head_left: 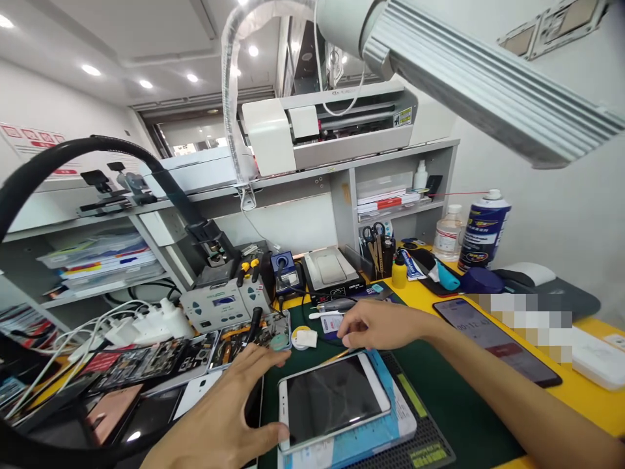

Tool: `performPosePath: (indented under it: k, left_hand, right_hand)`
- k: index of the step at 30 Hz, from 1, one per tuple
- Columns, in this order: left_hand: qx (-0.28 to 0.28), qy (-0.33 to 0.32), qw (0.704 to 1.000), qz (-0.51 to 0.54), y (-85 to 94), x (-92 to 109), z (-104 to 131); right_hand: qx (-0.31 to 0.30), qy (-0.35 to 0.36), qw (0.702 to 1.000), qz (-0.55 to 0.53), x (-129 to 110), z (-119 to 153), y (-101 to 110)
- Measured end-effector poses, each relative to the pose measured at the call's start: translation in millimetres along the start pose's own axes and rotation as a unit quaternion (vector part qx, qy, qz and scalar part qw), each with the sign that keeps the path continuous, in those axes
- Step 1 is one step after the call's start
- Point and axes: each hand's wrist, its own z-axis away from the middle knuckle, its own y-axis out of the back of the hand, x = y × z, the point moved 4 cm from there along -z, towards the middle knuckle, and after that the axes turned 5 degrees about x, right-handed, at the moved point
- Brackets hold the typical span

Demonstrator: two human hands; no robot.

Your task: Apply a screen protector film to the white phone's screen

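Observation:
A white-framed phone [332,400] with a dark screen lies face up on a blue and white box [403,417]. My left hand [229,397] is at the phone's left end, thumb and fingers spread, the thumb at its lower left corner. Beyond the phone's upper edge is my right hand [378,326], its fingers curled down over a thin orange-yellow tool [336,357]; whether they grip it cannot be made out. A dark grey mat [432,433] lies under the box, on a green work mat [454,391].
A large phone showing a timer [498,342] lies at right, near a blue spray can [484,231]. Opened phones and circuit boards [141,365] cover the left side. Behind stand a grey soldering station [219,306] and a flat heating device [332,270]. A lamp [488,85] hangs overhead.

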Motion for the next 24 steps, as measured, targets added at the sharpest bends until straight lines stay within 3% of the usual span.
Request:
performPosePath:
  k: [10,19,24]
  left_hand:
    - [-0.097,0.08,0.989,-0.083,-2.1,13.4,4.5]
    - [-0.081,0.06,0.99,-0.098,-6.1,9.3,14.1]
    - [-0.089,0.095,0.99,-0.056,-4.3,8.1,15.7]
  right_hand:
    - [0.004,-0.001,0.999,0.042,3.5,5.7,1.2]
    - [-0.015,-0.016,0.999,0.045,3.2,7.2,-0.7]
    - [-0.029,-0.025,0.998,0.045,6.1,7.0,-0.6]
